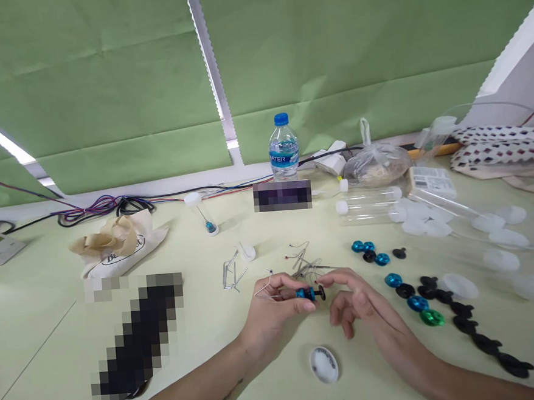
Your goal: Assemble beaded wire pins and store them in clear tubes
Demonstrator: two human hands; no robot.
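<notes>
Pale table (188,321), green wall (124,63): fitting (305,293) in left hand (275,312)

Wall covering is smooth, creased in places and split by toothed white strips. Table is pale and matt, with a seam at the left.

Fitting is small and cylindrical: shiny blue at one end, dark through the middle, with a flat black disc (321,292) on a short stem at the other. It lies roughly level, above the table, at the centre of the work area, disc toward the right hand (359,303). Beside it, a thin bent wire (264,296) crosses the left fingers.

Left hand: thumb and forefinger closed on the fitting in a pinch, forearm reaching in from lower left. Right hand: fingers parted and loosely curled, forefinger stretched toward the disc; no hold visible. Whether that fingertip touches the disc cannot be told.

Behind the hands, slender metal wires (305,264) lie tangled, some with small coloured tips. Left of these, angular metal rods (229,276) lie loose. Nearest the person, a shallow round white dish (324,365) contains small dark marks or pieces, too small to identify.

At right, glossy blue caps (394,280), one green cap (432,317) and black disc-shaped parts (487,344) form uneven rows. Clear tubes (371,196) with white ends lie beyond.
</notes>
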